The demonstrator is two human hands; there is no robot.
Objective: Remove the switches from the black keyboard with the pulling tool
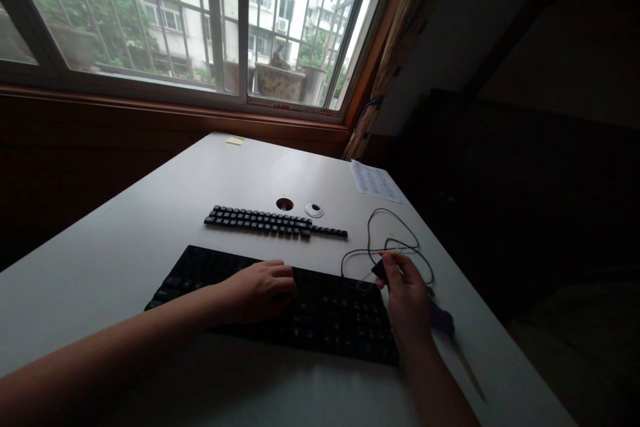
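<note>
A black keyboard (340,313) lies across the near part of the white table, with keys removed from its upper rows. My left hand (270,287) rests on the middle of it, fingers curled under and pressed together; what lies beneath them is hidden. Over the keyboard's right end, my right hand (405,287) pinches a keycap puller (379,271) with a dark handle and thin wire loops. The loops point down and left toward the number keys. Behind the keyboard, loose black keycaps (260,219) stand lined up in rows.
A black cable (369,233) coils at the right. Beside my right wrist lies a screwdriver (443,320) with a purple handle. A printed sheet (375,181), a yellow note (235,141), a round cable hole (285,204) and its white cover (314,211) are farther back.
</note>
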